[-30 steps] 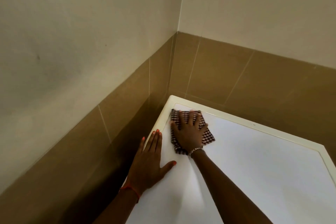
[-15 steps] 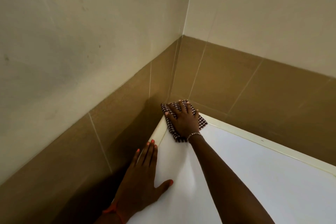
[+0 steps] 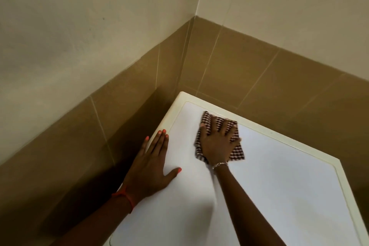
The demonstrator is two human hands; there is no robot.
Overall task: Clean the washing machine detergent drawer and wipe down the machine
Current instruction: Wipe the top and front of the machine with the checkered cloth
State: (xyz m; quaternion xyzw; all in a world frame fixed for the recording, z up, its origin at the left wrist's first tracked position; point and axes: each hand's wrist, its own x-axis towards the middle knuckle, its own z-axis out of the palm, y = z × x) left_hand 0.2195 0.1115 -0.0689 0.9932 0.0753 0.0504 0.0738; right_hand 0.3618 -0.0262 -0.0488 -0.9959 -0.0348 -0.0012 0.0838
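Currently I'm wiping the machine top [image 3: 279, 185] near its far left corner. My right hand [image 3: 218, 143] presses the checked cloth [image 3: 238, 154] down, fingers spread straight. My left hand [image 3: 148, 170] braces flat, fingers together. Next I should probably sweep right.

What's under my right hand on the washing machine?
A checked cloth, pressed flat on the white machine top by the right hand. The hand hides the cloth's middle; the surface beneath the cloth cannot be seen.
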